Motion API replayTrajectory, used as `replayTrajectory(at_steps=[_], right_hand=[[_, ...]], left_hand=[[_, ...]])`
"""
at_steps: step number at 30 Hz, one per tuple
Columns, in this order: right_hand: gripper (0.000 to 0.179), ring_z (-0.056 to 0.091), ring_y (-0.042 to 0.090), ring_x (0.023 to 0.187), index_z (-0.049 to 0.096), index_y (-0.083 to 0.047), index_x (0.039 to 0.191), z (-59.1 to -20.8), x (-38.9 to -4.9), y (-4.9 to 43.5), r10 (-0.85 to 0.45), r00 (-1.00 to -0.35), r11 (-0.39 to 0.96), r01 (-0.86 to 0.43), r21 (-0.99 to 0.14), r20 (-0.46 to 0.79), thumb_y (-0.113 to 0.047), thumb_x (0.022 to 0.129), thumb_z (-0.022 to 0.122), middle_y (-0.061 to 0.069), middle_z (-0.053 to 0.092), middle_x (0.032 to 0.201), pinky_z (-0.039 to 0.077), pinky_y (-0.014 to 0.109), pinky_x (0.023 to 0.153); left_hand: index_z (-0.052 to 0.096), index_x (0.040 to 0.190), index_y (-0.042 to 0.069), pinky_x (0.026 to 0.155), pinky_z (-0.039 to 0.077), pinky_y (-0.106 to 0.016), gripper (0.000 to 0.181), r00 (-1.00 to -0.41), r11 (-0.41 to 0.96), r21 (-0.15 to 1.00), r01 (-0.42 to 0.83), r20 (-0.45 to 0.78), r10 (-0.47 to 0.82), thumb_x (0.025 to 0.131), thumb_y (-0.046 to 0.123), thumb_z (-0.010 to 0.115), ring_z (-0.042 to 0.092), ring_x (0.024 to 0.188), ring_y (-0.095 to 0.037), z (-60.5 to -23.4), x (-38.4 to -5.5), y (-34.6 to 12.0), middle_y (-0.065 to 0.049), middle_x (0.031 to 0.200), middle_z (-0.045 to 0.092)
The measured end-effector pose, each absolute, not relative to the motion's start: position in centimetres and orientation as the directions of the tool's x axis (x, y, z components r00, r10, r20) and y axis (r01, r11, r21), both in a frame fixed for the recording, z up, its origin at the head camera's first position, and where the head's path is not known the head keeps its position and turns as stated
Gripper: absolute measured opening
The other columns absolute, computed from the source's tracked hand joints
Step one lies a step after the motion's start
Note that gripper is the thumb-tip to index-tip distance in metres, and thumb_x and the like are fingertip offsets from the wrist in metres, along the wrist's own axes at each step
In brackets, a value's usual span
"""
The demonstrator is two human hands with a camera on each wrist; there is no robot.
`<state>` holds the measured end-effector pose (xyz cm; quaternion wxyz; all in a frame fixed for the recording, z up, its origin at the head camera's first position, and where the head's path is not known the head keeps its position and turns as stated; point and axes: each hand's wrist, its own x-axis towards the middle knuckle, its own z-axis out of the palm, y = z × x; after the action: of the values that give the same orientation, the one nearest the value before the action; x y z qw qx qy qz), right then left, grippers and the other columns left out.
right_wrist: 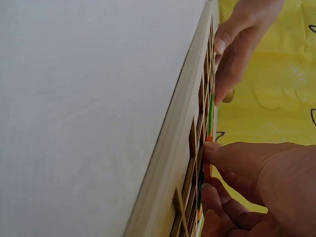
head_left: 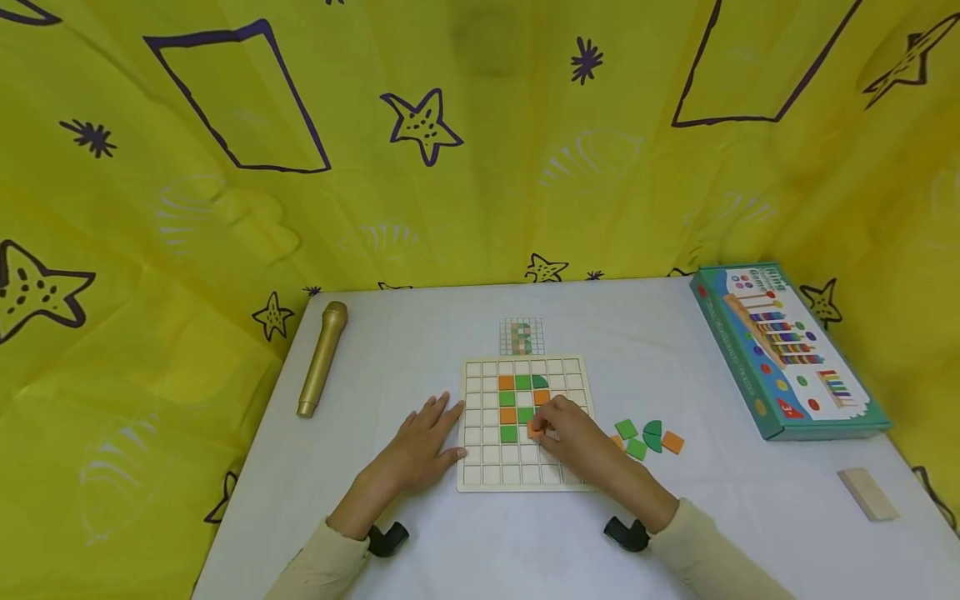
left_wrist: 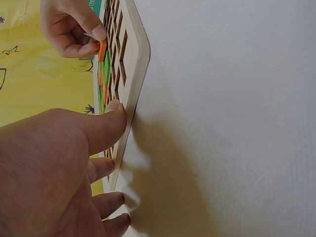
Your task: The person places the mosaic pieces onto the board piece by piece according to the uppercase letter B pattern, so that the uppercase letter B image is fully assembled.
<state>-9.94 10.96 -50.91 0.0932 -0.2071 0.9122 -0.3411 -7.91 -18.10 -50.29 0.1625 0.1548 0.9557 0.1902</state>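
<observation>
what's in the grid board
Green and orange tiles sit in the grid board. The right hand pinches an orange tile and covers some cells, whose contents can't be seen.

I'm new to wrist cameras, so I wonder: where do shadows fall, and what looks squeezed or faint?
Left wrist view: soft shadow on the white table beside the left hand; right wrist view: wooden board foreshortened, nearly edge-on; head view: patterned card looks pale, its grid faint.

Three views: one head-worn, two wrist-worn.
Head view: we look forward and down from the near side, farthest off; wrist views: close, low, turned sideways, we face across from left and right, all sharing the gridded board (head_left: 482, 434).
</observation>
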Motion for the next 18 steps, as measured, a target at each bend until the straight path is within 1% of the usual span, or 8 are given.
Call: replayTrajectory(at_steps=[2,8,14,16,18], right_hand=[[0.007,0.056,0.013,0.097,0.072,-0.014,0.097,-50.94,-9.81,10.60,-0.457,-0.890,0.684,-0.341,-0.645,-0.014,-0.009,0.097,0.077,-0.004,0.058,0.102,0.055,0.032,0.088],[0.007,0.060,0.017,0.100,0.073,-0.009,0.101,-50.62,-9.33,9.94,-0.506,-0.862,0.667,-0.404,-0.626,0.016,-0.004,0.096,0.076,-0.001,0.062,0.105,0.057,0.036,0.092],[0.011,0.059,0.015,0.094,0.075,-0.010,0.103,-50.62,-9.21,10.01,-0.512,-0.856,0.687,-0.454,-0.567,0.065,-0.008,0.094,0.080,0.000,0.062,0.104,0.054,0.037,0.087],[0.014,0.059,0.017,0.096,0.076,-0.011,0.105,-50.66,-9.24,10.20,-0.511,-0.857,0.693,-0.455,-0.559,0.065,-0.010,0.093,0.081,0.000,0.062,0.107,0.052,0.039,0.087],[0.015,0.060,0.019,0.101,0.076,-0.012,0.108,-50.64,-9.31,10.56,-0.492,-0.870,0.706,-0.424,-0.566,0.038,-0.013,0.094,0.081,0.000,0.062,0.111,0.051,0.041,0.090]], left_hand=[[0.033,0.167,0.014,0.128,0.019,-0.063,0.074,-0.900,0.878,0.418,0.232,-0.251,0.357,0.106,0.043,0.062,0.017,0.162,-0.039,-50.28,-7.90,-18.11,-0.016,0.175,0.021],[0.033,0.167,0.015,0.128,0.020,-0.063,0.074,-0.899,0.879,0.416,0.233,-0.253,0.358,0.106,0.044,0.062,0.017,0.162,-0.039,-50.38,-7.90,-18.15,-0.016,0.175,0.022],[0.032,0.167,0.015,0.128,0.019,-0.063,0.074,-0.899,0.879,0.415,0.234,-0.253,0.359,0.106,0.044,0.062,0.017,0.163,-0.038,-50.34,-7.95,-18.14,-0.016,0.175,0.021],[0.032,0.167,0.016,0.128,0.019,-0.063,0.074,-0.899,0.879,0.415,0.235,-0.252,0.360,0.106,0.044,0.062,0.017,0.163,-0.038,-50.32,-7.96,-18.14,-0.016,0.175,0.021],[0.033,0.167,0.015,0.128,0.019,-0.063,0.074,-0.898,0.877,0.417,0.238,-0.250,0.362,0.106,0.044,0.062,0.017,0.163,-0.039,-50.31,-7.98,-18.13,-0.016,0.175,0.021]])
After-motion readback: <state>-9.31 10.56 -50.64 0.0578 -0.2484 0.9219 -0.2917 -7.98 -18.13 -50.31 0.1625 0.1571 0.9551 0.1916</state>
